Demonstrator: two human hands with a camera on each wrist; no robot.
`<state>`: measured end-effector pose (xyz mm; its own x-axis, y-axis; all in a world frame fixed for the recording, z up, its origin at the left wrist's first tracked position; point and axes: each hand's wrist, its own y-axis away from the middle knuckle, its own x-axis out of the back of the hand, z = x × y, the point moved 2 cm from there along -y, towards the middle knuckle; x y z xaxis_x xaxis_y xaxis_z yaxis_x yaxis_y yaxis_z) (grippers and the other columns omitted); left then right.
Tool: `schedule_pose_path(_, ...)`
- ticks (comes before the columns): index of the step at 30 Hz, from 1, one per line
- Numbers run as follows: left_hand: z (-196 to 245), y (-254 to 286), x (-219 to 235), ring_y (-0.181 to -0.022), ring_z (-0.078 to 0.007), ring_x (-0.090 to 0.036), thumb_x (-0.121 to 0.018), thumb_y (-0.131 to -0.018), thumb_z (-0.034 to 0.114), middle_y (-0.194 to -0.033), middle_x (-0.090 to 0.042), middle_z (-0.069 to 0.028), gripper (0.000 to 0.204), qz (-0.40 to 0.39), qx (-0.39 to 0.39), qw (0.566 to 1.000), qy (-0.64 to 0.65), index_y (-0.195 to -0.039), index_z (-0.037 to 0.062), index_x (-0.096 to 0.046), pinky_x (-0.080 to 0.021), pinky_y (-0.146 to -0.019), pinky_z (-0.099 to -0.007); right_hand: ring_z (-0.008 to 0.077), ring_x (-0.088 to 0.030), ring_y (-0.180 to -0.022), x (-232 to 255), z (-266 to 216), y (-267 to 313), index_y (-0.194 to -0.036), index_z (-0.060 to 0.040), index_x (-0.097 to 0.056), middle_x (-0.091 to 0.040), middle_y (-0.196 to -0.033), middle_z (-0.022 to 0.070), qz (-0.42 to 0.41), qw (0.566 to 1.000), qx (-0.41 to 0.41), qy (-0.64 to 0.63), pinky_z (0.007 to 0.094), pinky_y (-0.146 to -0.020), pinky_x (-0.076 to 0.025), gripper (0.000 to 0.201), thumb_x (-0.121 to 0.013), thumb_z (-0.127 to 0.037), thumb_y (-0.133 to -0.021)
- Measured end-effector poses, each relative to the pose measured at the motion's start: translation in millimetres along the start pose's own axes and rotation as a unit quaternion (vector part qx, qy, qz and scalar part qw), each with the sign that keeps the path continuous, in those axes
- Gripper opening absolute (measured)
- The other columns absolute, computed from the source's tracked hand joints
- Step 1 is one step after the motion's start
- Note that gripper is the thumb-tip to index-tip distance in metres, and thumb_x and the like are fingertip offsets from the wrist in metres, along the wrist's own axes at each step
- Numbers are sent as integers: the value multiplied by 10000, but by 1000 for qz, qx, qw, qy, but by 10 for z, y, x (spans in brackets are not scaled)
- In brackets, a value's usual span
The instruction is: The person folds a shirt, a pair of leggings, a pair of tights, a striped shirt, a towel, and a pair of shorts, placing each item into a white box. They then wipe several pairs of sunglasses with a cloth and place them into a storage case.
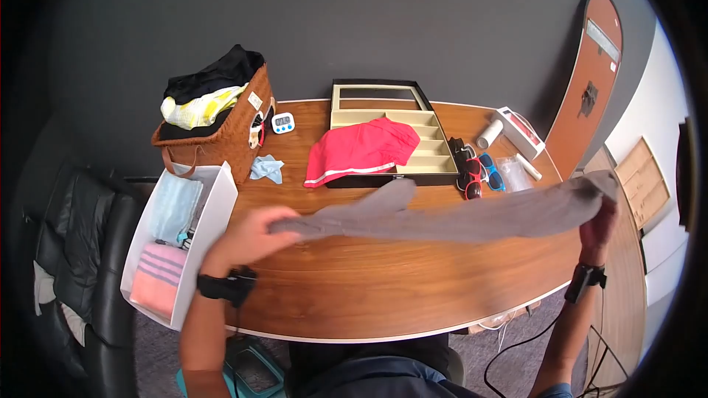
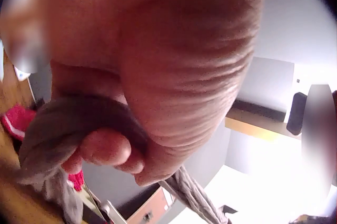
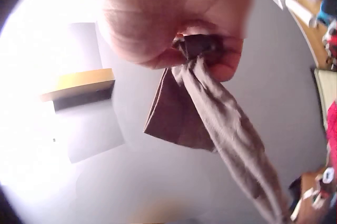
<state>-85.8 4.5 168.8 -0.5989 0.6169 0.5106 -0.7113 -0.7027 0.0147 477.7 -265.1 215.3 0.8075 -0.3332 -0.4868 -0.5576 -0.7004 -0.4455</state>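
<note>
A long grey garment [image 1: 472,217] is stretched sideways above the wooden table, with a loose flap rising near its left part. My left hand [image 1: 251,237] grips its left end; in the left wrist view the fingers [image 2: 108,147] curl round the bunched cloth. At the other end my right hand [image 1: 599,225] holds it higher up, and the right wrist view shows cloth [image 3: 226,113] hanging from between thumb and fingers. Behind the garment, a red piece of clothing [image 1: 365,149] with a white stripe lies over a black compartment box [image 1: 435,178].
At the left stand a white bin [image 1: 225,195] of folded cloths and a brown basket [image 1: 214,149] piled with clothes. A timer [image 1: 282,123] and a light blue cloth [image 1: 267,169] lie near the basket. Sunglasses [image 1: 473,180] and a white box [image 1: 520,133] are at the right.
</note>
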Motion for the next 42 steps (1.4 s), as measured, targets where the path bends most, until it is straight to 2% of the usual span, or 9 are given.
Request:
schedule_pose_path(8,-640,356,401,-769,-195,-649,-637,-783,30,-825,-668,-155,210,74,42,975,-203,-985,-25,-642,-499,-721,-307,173,-601,-875,820,1118,548,-1171,-38,-559,-609,-965,49,42,902,-280,326,305,-765,-504,358,-477,-25,-823)
schedule_pose_path(14,-873,403,310,-750,-259,-670,-625,-759,11,-804,-667,-182,216,91,71,972,-203,-970,-34,-644,-505,-690,-330,310,-604,-1052,868,1053,585,-1218,-32,-571,-623,-1097,171,-77,686,-253,678,393,-933,-475,523,-537,37,-700)
schedule_pose_path(16,-876,386,308,-725,-258,-667,-622,-753,1,-784,-662,-187,210,104,87,964,-230,-956,-43,-648,-506,-675,-332,343,-561,-1111,780,1039,593,-1221,-54,-588,-586,-1162,174,-113,557,-129,813,404,-975,-455,544,-575,28,-683)
schedule_pose_path(25,-842,246,253,-711,-242,-652,-589,-746,-30,-775,-659,-183,218,104,63,975,-187,-955,-59,-643,-500,-673,-319,312,-572,-1084,563,1211,528,-1024,-61,-687,-598,-1133,140,-254,639,-91,720,388,-933,-482,272,-670,-77,-753)
schedule_pose_path(28,-786,258,328,-720,-252,-653,-587,-755,-30,-780,-656,-188,214,135,72,971,-183,-962,-54,-633,-499,-676,-323,190,-571,-1016,584,930,388,-982,-42,-684,-595,-1060,87,-57,798,-165,577,305,-866,-473,143,-684,-119,-861)
schedule_pose_path(32,-638,373,385,-727,-289,-650,-589,-775,-22,-789,-651,-198,197,207,34,949,-235,-968,-43,-619,-496,-680,-339,183,-540,-1032,713,410,414,-917,-34,-686,-572,-1062,61,-124,844,-102,513,307,-894,-453,94,-689,-80,-835)
schedule_pose_path(34,-644,424,330,-715,-333,-635,-596,-772,-16,-780,-647,-196,171,212,48,948,-234,-940,-40,-621,-493,-675,-356,209,-543,-1071,873,314,558,-909,-57,-697,-571,-1086,70,-139,822,-126,537,322,-915,-457,98,-698,-53,-811)
schedule_pose_path(38,-1026,518,201,-787,-406,-614,-614,-708,-34,-832,-655,-196,189,146,62,939,-304,-896,-22,-631,-490,-712,-412,295,-579,-1111,1140,429,902,-902,-110,-722,-591,-1169,129,-222,635,-174,719,362,-939,-495,253,-645,59,-731)
schedule_pose_path(42,-1105,513,190,-846,-394,-603,-636,-669,-48,-884,-665,-190,223,113,89,918,-370,-887,-1,-651,-478,-792,-449,306,-586,-1082,1230,415,945,-877,-100,-713,-602,-1135,125,-215,605,-154,751,362,-916,-500,259,-606,66,-710)
